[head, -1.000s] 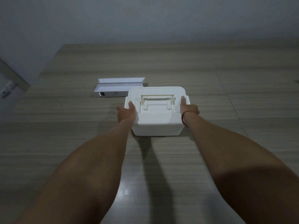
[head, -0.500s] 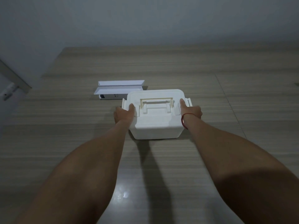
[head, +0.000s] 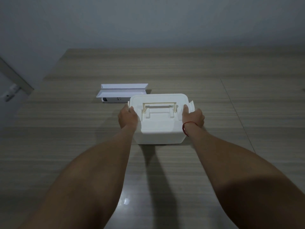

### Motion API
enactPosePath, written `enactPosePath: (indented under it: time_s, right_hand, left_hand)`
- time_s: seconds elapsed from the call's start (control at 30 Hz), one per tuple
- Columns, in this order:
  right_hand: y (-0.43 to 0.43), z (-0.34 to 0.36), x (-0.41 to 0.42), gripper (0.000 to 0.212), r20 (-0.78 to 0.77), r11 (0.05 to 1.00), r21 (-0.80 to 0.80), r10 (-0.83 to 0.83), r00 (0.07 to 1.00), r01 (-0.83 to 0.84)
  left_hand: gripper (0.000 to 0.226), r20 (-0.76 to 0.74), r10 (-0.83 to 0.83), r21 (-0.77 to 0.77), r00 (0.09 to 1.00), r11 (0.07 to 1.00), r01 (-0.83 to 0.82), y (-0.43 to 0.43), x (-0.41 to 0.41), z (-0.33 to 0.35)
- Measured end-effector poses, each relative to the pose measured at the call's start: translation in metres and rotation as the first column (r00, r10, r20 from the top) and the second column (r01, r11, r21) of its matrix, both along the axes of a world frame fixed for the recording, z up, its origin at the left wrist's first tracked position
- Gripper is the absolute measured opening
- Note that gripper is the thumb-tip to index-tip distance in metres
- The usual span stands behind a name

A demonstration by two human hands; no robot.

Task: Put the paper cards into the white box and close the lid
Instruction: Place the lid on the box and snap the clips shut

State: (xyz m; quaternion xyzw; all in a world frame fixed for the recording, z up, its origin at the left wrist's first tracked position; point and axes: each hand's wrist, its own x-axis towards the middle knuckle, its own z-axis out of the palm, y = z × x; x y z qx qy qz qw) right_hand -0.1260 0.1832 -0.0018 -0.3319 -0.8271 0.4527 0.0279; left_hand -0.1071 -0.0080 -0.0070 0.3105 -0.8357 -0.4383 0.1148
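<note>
A white box (head: 159, 129) stands on the wooden table in front of me, its lid (head: 158, 100) on top with a cream handle (head: 159, 105) lying flat. My left hand (head: 127, 118) grips the box's left side at the left latch. My right hand (head: 194, 117) grips the right side, where the right latch (head: 191, 105) sticks outward. Behind the box to the left lies a folded white paper card holder (head: 122, 94); whether cards are in it or in the box I cannot tell.
The wooden table (head: 247, 113) runs far to the right and back to a grey wall (head: 148, 22). A seam crosses the tabletop at right. A door frame with a fitting (head: 11, 90) shows at far left.
The side latches, flat against the box a second ago, now stick outward under my fingers. Both hands stay at the box's sides.
</note>
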Motion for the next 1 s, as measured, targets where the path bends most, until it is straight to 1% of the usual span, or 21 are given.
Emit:
enactPosePath:
  time_s: [0.1, 0.17, 0.23, 0.33, 0.4, 0.5, 0.57, 0.63, 0.67, 0.73, 0.77, 0.83, 0.87, 1.0]
  right_hand:
    - [0.0, -0.001, 0.0, 0.045, -0.031, 0.999, 0.032, 0.016, 0.999, -0.015]
    - [-0.003, -0.003, 0.0, 0.037, -0.055, 0.994, 0.101, 0.041, 0.998, -0.036]
    - [-0.005, -0.002, 0.0, 0.034, -0.048, 0.987, 0.152, 0.053, 0.997, -0.045]
    - [-0.002, 0.001, -0.002, 0.035, -0.012, 0.988, 0.146, 0.061, 0.998, -0.058]
    - [-0.001, 0.006, -0.007, 0.043, 0.017, 0.995, 0.084, 0.054, 0.998, -0.055]
    - [-0.009, 0.014, -0.015, 0.066, 0.089, 0.997, -0.069, 0.035, 0.995, -0.029]
    - [-0.014, 0.016, -0.019, 0.079, 0.128, 0.993, -0.109, 0.06, 0.99, -0.046]
    - [-0.013, 0.017, -0.016, 0.082, 0.146, 0.989, -0.105, 0.118, 0.982, -0.103]
    - [-0.012, 0.015, -0.012, 0.082, 0.148, 0.986, -0.079, 0.16, 0.976, -0.15]
    - [-0.01, 0.007, -0.001, 0.084, 0.147, 0.964, 0.026, 0.257, 0.955, -0.264]
    - [-0.01, 0.002, 0.004, 0.086, 0.135, 0.95, 0.081, 0.288, 0.948, -0.3]
    - [-0.013, -0.004, 0.01, 0.086, 0.109, 0.934, 0.154, 0.307, 0.945, -0.321]
    - [-0.014, -0.005, 0.01, 0.085, 0.106, 0.933, 0.165, 0.306, 0.946, -0.32]
    - [-0.014, -0.005, 0.006, 0.083, 0.086, 0.943, 0.156, 0.282, 0.956, -0.292]
  left_hand:
    - [0.041, -0.003, -0.027, -0.048, 1.0, 0.998, 0.027, 0.0, 0.0, -0.003]
    - [0.042, 0.004, -0.04, -0.082, 0.999, 0.996, 0.04, -0.001, -0.001, -0.004]
    - [0.043, 0.003, -0.038, -0.083, 0.999, 0.996, 0.038, -0.001, -0.001, -0.006]
    - [0.043, 0.04, -0.019, -0.046, 0.999, 0.999, 0.02, -0.003, -0.002, -0.007]
    - [0.05, 0.125, 0.015, 0.012, 0.992, 1.0, -0.017, -0.002, -0.008, -0.002]
    - [0.08, 0.273, 0.033, 0.142, 0.961, 0.987, -0.075, 0.003, -0.018, 0.011]
    - [0.089, 0.301, 0.014, 0.172, 0.954, 0.983, -0.069, 0.005, -0.02, 0.015]
    - [0.086, 0.283, -0.035, 0.141, 0.959, 0.99, -0.005, 0.002, -0.012, 0.013]
    - [0.085, 0.27, -0.083, 0.113, 0.959, 0.992, 0.054, 0.0, -0.006, 0.011]
    - [0.085, 0.269, -0.184, 0.031, 0.945, 0.983, 0.183, -0.003, 0.004, 0.006]
    - [0.087, 0.277, -0.209, -0.009, 0.938, 0.976, 0.219, -0.003, 0.008, 0.003]
    - [0.091, 0.296, -0.219, -0.062, 0.93, 0.967, 0.247, 0.002, 0.012, 0.001]
    - [0.094, 0.306, -0.219, -0.079, 0.926, 0.964, 0.254, 0.004, 0.014, 0.001]
    - [0.099, 0.281, -0.224, -0.117, 0.933, 0.957, 0.265, 0.004, 0.014, -0.002]
